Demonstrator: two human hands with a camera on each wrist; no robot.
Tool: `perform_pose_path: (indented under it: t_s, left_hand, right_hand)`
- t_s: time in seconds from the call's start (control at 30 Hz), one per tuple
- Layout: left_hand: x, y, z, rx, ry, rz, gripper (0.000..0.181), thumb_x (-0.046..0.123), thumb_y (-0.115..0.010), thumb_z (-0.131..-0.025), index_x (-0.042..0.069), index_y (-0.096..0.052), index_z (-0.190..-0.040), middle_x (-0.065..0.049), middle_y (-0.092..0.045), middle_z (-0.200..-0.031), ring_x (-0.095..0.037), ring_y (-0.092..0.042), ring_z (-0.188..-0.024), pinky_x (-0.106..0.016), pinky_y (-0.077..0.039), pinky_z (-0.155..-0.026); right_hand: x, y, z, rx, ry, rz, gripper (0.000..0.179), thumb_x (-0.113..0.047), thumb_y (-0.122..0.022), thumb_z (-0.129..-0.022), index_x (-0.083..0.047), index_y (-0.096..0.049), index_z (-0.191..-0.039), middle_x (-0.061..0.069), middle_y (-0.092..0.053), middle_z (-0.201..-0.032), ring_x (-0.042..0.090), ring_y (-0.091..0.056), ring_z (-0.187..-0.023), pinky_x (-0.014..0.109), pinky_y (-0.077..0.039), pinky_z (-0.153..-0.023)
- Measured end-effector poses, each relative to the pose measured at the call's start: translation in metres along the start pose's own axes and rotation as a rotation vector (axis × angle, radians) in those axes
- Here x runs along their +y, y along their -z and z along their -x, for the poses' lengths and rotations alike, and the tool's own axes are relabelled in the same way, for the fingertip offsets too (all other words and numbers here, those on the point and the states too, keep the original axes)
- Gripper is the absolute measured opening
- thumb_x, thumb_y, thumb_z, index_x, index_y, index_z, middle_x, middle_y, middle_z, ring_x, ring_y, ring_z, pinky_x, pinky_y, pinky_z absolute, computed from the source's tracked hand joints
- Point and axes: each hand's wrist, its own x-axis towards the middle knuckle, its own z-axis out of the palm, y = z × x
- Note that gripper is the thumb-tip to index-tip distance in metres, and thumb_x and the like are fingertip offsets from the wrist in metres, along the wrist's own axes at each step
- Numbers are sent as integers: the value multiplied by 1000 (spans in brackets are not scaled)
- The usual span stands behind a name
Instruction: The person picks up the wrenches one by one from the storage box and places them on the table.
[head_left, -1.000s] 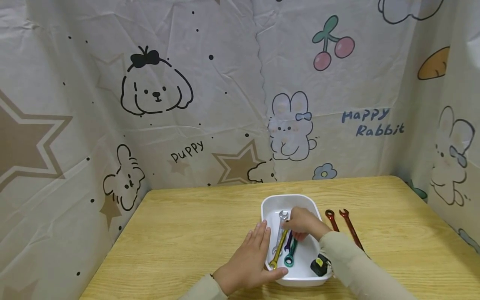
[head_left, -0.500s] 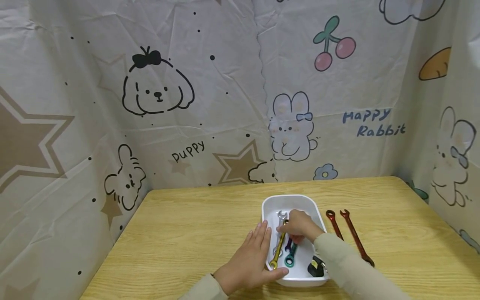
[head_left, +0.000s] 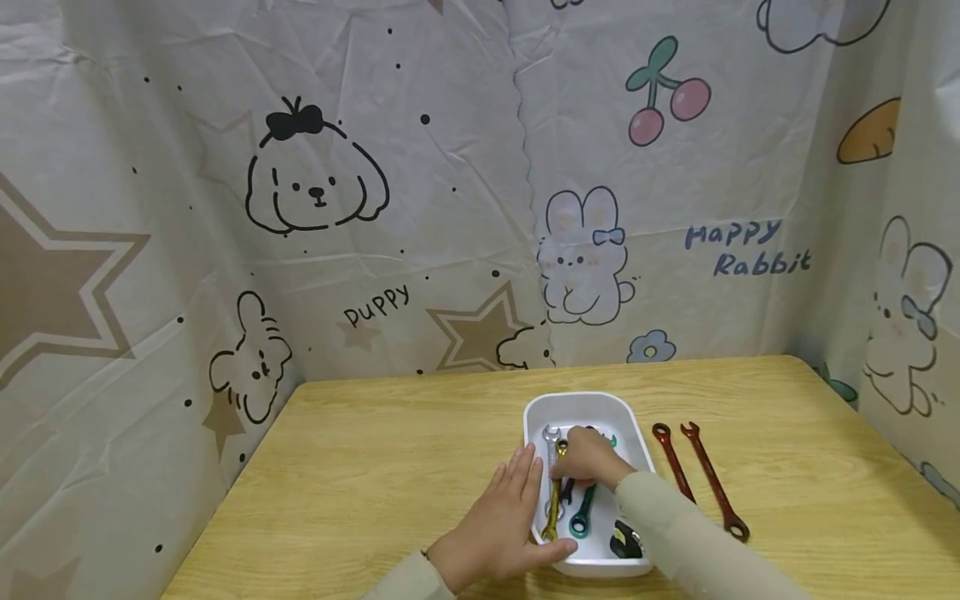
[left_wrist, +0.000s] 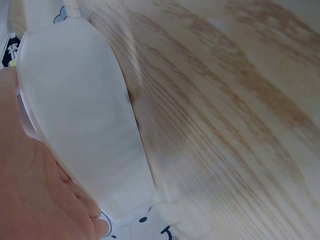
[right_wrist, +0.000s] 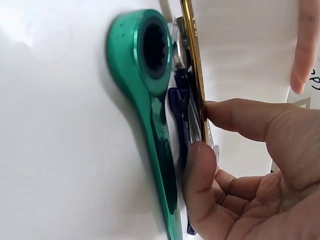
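My right hand (head_left: 588,457) reaches into a white plastic tray (head_left: 577,397) and pinches a gold wrench (head_left: 556,500). In the right wrist view one fingertip presses the side of the gold wrench. Opposite it, another finger lies against a dark purple wrench (right_wrist: 180,105). A green ratchet wrench (right_wrist: 130,75) lies alongside, apart from the fingers, its ring end towards me. The silver wrench (head_left: 551,434) sits at the tray's left side, partly under the gold one. With fingers straight, my left hand (head_left: 491,521) rests against the tray's left rim, its thumb at the near edge.
A black tape measure (head_left: 622,542) sits in the tray's near right corner, partly covered by my right sleeve. Two red wrenches (head_left: 671,454) lie on the wooden table (head_left: 390,450) right of the tray. Printed cloth (head_left: 450,208) hangs behind the table and at both sides.
My right hand has shifted left in the tray, and the gold, silver and purple wrenches have moved left with it. The green wrench's far end now shows. My left hand stays put.
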Motion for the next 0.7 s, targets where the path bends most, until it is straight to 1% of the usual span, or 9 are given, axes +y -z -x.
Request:
perform_pose_path:
  t_s: [0.1, 0.23, 0.37, 0.43, 0.53, 0.63, 0.7]
  left_hand:
    - [0, -1, 0, 0, 0, 7, 105, 79, -29, -86, -2, -13, -152, -21, -8, -159, -34, -12, -146, -47, -22, -115]
    - [0, -2, 0, 26, -12, -5, 106, 79, -28, -86, -4, -14, -151, -23, -11, -158, -35, -14, -145, -48, -23, -115]
    - [0, -2, 1, 34, -16, -4, 106, 78, -28, -87, -5, -15, -151, -24, -11, -157, -36, -14, -145, -48, -23, -114]
    - [0, -1, 1, 29, -16, 2, 106, 78, -28, -87, -5, -15, -151, -24, -11, -157, -36, -14, -145, -48, -23, -115]
    - [0, -1, 1, 24, -16, 8, 105, 78, -28, -87, -5, -16, -151, -23, -10, -158, -35, -13, -145, -47, -23, -115]
    - [0, -1, 1, 26, -20, 10, 105, 78, -28, -87, -5, -17, -150, -24, -11, -158, -35, -13, -145, -47, -23, -115]
    - [0, -2, 1, 31, -24, 9, 105, 78, -28, -87, -5, -18, -150, -24, -12, -157, -35, -14, -145, -47, -24, -115]
  right_hand:
    - [-1, -1, 0, 1, 9, 9, 26, -15, -80, -70, -1, -59, -77, 6, -58, -59, 11, -52, -42, 20, -44, -39]
    - [-3, -2, -1, 12, 13, 18, 22, -13, -78, -70, -3, -58, -71, 5, -57, -55, 10, -51, -41, 18, -41, -39]
    - [-1, -3, -3, 11, 24, -7, 19, -9, -74, -71, -4, -59, -62, 3, -57, -51, 10, -52, -41, 18, -39, -40]
    - [-1, -2, -3, 6, 31, -44, 20, -7, -73, -71, -5, -58, -57, 3, -58, -49, 10, -53, -41, 17, -39, -40]
    - [1, -1, -4, -11, 39, -113, 23, -4, -70, -72, -6, -56, -54, 4, -58, -48, 10, -55, -40, 18, -43, -40]
    - [2, 0, -5, -40, 20, -216, 24, 0, -67, -74, -8, -52, -57, 5, -58, -52, 11, -56, -41, 21, -49, -42]
    - [3, 1, -6, -67, -7, -289, 22, 1, -66, -76, -7, -51, -63, 6, -58, -56, 11, -56, -43, 23, -51, -45]
